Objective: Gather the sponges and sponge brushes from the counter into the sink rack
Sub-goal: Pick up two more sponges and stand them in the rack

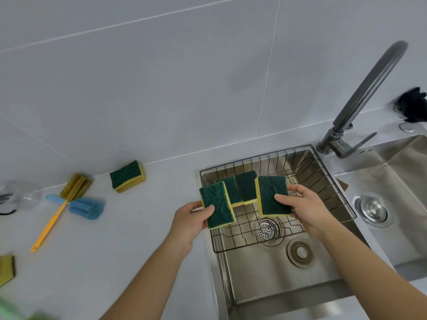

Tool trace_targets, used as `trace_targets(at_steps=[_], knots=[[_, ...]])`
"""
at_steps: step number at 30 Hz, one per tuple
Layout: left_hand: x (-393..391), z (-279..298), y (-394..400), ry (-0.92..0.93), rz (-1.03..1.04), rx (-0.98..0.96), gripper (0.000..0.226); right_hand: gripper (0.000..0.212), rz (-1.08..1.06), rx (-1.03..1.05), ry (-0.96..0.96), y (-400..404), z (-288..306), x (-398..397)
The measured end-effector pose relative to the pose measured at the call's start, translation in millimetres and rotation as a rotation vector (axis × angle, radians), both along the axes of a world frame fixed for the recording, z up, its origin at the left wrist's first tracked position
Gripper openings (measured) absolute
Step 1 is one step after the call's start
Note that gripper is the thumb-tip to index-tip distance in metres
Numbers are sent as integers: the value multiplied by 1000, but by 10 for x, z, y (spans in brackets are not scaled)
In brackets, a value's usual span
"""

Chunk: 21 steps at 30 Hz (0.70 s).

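My left hand [193, 218] grips a green-and-yellow sponge [216, 204] over the left edge of the wire sink rack [323, 179]. My right hand [305, 206] holds a second such sponge [272, 195] above the rack's middle. Two more green sponges [245, 188] lean side by side inside the rack behind them. On the counter lie another sponge [127, 176], a yellow sponge brush with an orange handle [62, 204], a blue sponge brush [85, 207] crossing it, and a further sponge [7, 269] at the left edge.
The rack sits in the left basin of a steel sink [277, 280]; a second basin [397, 192] lies to the right. A tall tap [365, 93] rises behind the rack. Clear plastic wrapping [16, 195] lies far left. A dark object [413, 107] sits by the wall at right.
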<state>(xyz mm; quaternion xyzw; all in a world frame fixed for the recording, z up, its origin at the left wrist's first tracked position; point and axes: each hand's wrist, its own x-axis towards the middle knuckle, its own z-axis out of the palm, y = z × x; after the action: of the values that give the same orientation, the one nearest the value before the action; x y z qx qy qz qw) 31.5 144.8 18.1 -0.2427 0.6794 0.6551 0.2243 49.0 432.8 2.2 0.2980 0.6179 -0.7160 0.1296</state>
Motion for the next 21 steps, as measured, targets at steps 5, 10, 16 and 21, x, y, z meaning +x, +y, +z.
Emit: trace_targets(at_steps=[5,10,16,21], knots=[[-318,-163,278,31,-70,-114,11,37,45,20,-25,11,-200,-336],[-550,-278,486,28,-92,-161,11,36,116,88,-34,-25,-383,-642],[-707,-403,618,20,-132,-276,7,44,184,182,-46,-58,-543,-873],[-754,-460,635,57,-180,-385,7,48,238,246,-61,-124,-623,-979]])
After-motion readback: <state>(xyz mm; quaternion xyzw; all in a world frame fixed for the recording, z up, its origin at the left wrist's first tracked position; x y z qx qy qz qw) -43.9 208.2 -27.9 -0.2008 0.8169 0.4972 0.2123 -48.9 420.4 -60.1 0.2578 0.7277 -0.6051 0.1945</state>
